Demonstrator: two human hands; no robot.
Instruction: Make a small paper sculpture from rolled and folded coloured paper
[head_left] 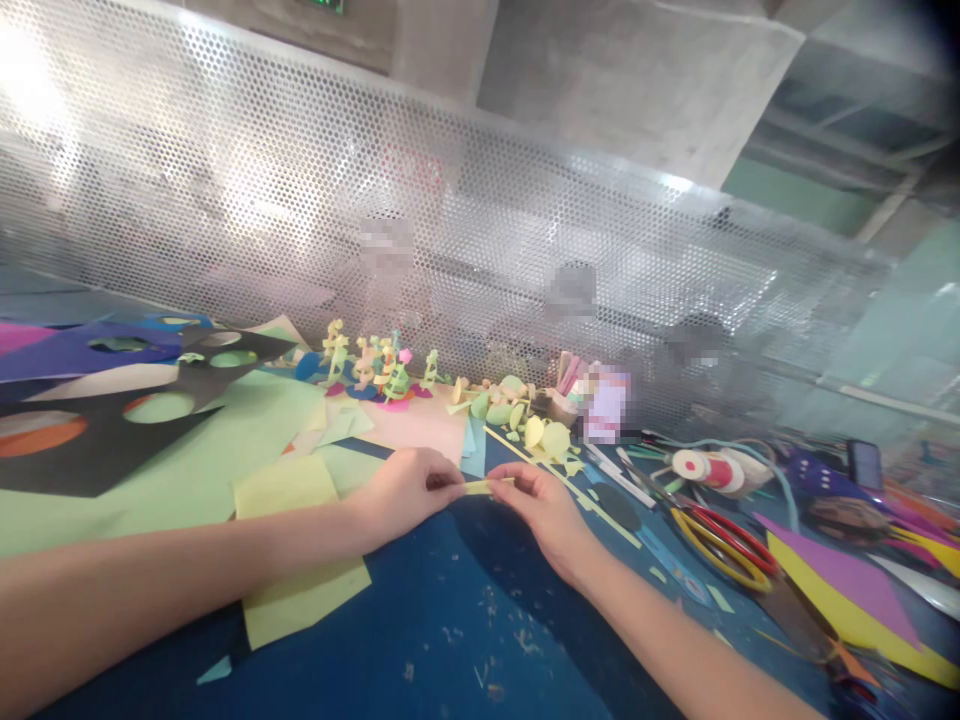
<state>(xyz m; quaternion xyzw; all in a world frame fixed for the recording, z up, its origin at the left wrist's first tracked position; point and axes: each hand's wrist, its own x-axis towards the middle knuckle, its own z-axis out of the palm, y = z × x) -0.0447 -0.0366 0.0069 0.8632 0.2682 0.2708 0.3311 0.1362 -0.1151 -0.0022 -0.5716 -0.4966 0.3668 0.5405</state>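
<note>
A small yellow paper strip [477,488] is stretched between my two hands over the dark blue table [450,620]. My left hand [409,492] pinches its left end, fingers closed. At the other end, my right hand [536,500] has thumb and fingertips closed on the strip. Under my left forearm lies a yellow paper sheet [300,590]. Just beyond my hands are a pale pink sheet [420,425] and a light blue paper piece [473,447]. Long thin yellow strips [600,510] lie to the right of my right hand.
Small paper figures [382,370] stand along a perforated metal screen [300,200]. Yellow paper discs [551,437] lie nearby. At right are scissors [724,550], a white-and-red spool [709,468], a phone [865,465] and purple paper [847,585]. Black cut sheets [97,470] cover the left.
</note>
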